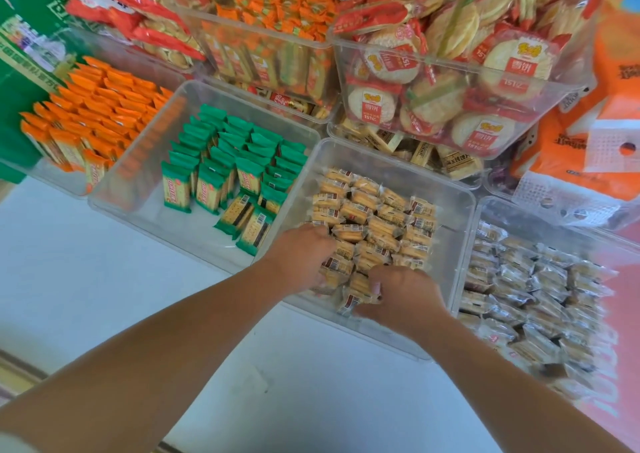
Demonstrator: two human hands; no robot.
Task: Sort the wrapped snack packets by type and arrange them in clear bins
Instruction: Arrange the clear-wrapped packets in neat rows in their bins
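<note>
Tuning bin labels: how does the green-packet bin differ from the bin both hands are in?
Green packets have opaque wrappers; tan packets have see-through ones. Green ones mostly stand in rows; tan ones lie packed together. Left hand and right hand are in the tan bin, none in the green bin. Both bins are clear.

A pale, whitish flat surface (104,279) carries a row of clear plastic bins. One bin (381,162) sits directly under the fingers (317,233) of the left hand (301,255) and under the right hand (405,297), whose thumb pinches one of the golden biscuit packets (363,217) inside. Just left of the fingers stands the bin of green packets (145,189), its wall against the first bin. Farther left is the bin of orange packets (45,175). Right of the fingers, a fourth bin (554,224) full of pale wrapped packets rests where the surface turns pink (620,411). Beyond the fingertips more bins are stacked, and what they stand on is hidden.
</note>
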